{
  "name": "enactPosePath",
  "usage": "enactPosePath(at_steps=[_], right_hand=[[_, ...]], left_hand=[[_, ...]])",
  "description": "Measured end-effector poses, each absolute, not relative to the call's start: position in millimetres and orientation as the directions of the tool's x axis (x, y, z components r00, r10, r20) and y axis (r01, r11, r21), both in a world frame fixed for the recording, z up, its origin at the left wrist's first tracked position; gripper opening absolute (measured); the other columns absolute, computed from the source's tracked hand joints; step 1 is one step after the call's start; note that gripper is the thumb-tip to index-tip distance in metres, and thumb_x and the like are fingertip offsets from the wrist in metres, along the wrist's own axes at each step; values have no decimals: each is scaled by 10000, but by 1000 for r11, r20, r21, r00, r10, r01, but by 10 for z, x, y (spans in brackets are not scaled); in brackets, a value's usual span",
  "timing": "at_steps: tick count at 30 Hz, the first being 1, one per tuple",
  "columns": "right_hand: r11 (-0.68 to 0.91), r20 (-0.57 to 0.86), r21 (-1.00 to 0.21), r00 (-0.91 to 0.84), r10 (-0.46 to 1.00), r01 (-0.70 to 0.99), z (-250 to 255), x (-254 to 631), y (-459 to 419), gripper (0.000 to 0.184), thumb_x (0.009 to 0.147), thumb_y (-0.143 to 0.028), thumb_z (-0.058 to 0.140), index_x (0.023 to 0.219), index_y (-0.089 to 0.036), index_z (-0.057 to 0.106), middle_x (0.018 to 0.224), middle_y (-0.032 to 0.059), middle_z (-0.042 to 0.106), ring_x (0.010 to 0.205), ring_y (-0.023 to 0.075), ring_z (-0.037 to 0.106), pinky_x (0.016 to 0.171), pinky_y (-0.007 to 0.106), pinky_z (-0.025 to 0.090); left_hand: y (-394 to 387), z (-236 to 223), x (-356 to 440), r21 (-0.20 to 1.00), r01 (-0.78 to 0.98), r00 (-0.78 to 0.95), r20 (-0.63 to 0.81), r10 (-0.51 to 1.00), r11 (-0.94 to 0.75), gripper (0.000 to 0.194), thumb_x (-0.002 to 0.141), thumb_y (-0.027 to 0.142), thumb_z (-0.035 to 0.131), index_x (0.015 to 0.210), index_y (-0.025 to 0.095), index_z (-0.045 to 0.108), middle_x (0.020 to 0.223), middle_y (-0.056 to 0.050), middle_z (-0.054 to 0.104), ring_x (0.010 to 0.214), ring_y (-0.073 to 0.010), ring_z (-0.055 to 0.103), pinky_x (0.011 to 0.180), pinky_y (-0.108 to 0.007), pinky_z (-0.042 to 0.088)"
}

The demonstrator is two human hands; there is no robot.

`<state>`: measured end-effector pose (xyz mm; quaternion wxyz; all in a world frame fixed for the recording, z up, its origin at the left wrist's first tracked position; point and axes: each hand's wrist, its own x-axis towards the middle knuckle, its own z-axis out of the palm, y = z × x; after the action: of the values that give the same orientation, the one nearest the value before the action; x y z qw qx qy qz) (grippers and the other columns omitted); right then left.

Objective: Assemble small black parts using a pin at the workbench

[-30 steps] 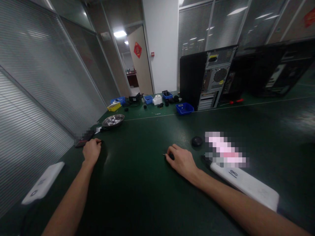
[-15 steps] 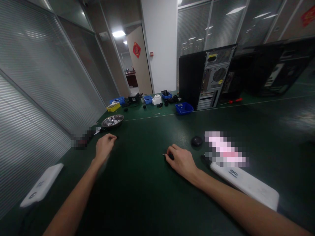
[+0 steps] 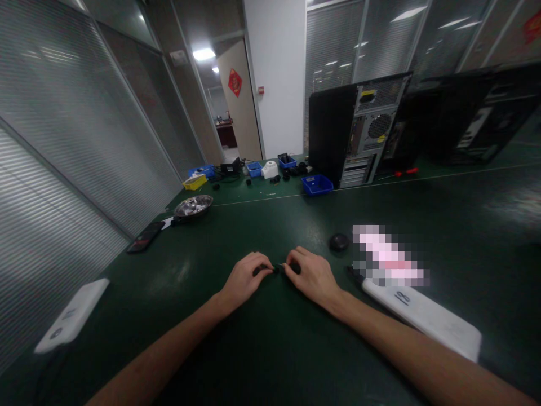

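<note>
My left hand (image 3: 247, 277) is closed in a pinch over the green table, with a tiny black piece (image 3: 276, 270) at its fingertips. Just to the right, my right hand (image 3: 311, 277) pinches a small thin piece with a pale tip (image 3: 280, 265) pointing left. The two pieces are very close together; whether they touch I cannot tell. Their exact kind is too small to make out. A round black object (image 3: 338, 242) lies beyond my right hand, beside a blurred-out pink item (image 3: 386, 254).
White power banks lie at left (image 3: 72, 316) and right (image 3: 422, 316). A metal bowl (image 3: 193, 206) with small parts and a dark phone (image 3: 146, 237) are at the far left. Blue trays, including one blue tray (image 3: 316, 185), and a computer tower (image 3: 332, 135) stand at the back.
My left hand has moved right and nearer to me, from near the metal bowl to beside my right hand, still pinching a black piece. My right hand has hardly moved.
</note>
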<state>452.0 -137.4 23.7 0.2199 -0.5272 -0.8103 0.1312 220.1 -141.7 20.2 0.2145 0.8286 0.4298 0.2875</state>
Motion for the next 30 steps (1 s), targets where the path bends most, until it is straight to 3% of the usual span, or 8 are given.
enactPosePath(at_steps=[8,15,23,30], right_hand=[[482,255,-460,-409,876,746,186,4513,-1368,152,986,-358,567,962,-238,657,981,7,660,772,140,613,658,269,373],[538,285,-484,-457,843,690,187,4534,-1363,163,1011,-364,541,985,-236,638,983,2,646,759,133,606,661,261,389],[602,317,-475,-513,798,642,156,4519,-1376,154,1012,-358,548,979,-236,637,967,-1,623,726,130,574,642,267,370],[623,338,-489,-526,780,610,150,4525,-1373,160,1026,-361,541,996,-232,631,975,1,617,731,126,576,643,264,381]], left_hand=[[-1397,204,2165,648,589,430,254,866,-482,201,974,229,622,1152,228,715,1089,-50,686,914,-168,633,828,-311,516],[-1413,233,2141,680,523,463,280,841,-514,206,991,236,608,1136,245,754,1111,-49,700,1026,-179,648,933,-334,524],[-1422,179,2146,618,538,526,285,801,-573,224,1002,218,586,1140,235,761,1124,-55,696,1037,-179,651,942,-339,526],[-1416,176,2154,645,507,514,307,801,-573,210,992,254,616,1139,244,766,1118,-45,711,1022,-180,663,929,-336,531]])
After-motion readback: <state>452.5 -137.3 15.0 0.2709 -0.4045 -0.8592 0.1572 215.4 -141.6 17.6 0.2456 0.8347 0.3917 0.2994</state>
